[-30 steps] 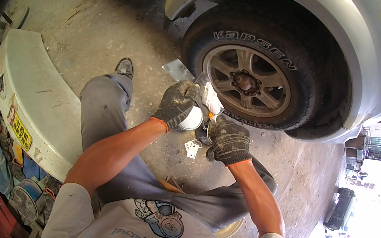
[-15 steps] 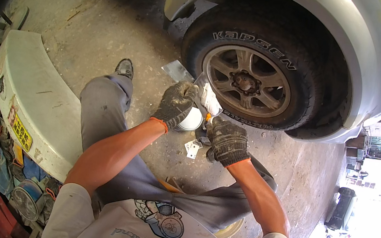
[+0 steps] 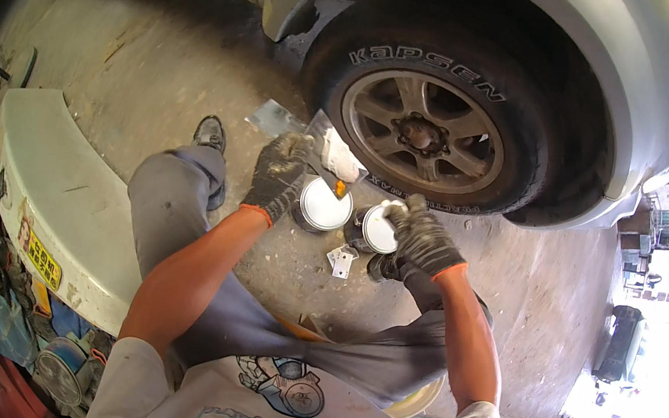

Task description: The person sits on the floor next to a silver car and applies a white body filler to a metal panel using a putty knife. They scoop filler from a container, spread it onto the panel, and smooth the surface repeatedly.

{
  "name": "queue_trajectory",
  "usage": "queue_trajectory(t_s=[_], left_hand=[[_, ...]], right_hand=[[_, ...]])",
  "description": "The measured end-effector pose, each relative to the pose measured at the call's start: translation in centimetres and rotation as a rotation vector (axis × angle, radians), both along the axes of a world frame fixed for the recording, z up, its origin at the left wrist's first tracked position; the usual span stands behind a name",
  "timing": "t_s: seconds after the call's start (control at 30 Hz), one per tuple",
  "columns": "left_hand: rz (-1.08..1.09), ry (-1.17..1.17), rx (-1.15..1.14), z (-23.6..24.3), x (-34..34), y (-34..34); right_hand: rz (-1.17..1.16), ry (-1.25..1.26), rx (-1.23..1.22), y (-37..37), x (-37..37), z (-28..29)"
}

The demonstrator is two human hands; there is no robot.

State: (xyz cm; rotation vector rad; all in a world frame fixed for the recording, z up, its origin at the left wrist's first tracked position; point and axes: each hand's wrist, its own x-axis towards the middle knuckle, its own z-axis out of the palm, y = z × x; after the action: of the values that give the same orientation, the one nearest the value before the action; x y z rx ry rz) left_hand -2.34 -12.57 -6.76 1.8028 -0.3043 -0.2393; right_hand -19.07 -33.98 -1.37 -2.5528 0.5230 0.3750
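Observation:
My left hand, in a dark, dirty knit glove, is closed on a flat mixing board. A mound of white putty lies on it, with a small orange dab at the near edge. Just past that hand a pale flat sheet shows; I cannot tell whether it is held too. My right hand, gloved alike, is closed beside a can with a white lid. Something small and whitish shows at its fingertips, too unclear to name. Another white-lidded can stands below the board.
A vehicle's large wheel and pale wheel arch rise beyond my hands. Playing cards lie on the concrete floor by the cans. To the left rests a detached pale bumper, with parts and tins heaped beside it.
My hands have moved apart: the left went leftward with the board and putty, the right moved right and away from the board. Both can lids now show between them.

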Motion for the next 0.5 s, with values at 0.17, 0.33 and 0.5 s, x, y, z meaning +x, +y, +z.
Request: queue_trajectory(t_s=[0.17, 0.33, 0.5], left_hand=[[0.051, -0.001, -0.15, -0.7, 0.2, 0.5], [-0.083, 0.062, 0.127, -1.7, 1.0, 1.2], [-0.306, 0.07, 0.093, -0.9, -0.3, 2.0]], right_hand=[[-0.452, 0.157, 0.225, -11.4, -4.2, -14.8], [-0.723, 0.045, 0.185, -13.6, -8.2, -29.2], [-0.447, 0.104, -0.047, -11.5, -6.3, -31.8]])
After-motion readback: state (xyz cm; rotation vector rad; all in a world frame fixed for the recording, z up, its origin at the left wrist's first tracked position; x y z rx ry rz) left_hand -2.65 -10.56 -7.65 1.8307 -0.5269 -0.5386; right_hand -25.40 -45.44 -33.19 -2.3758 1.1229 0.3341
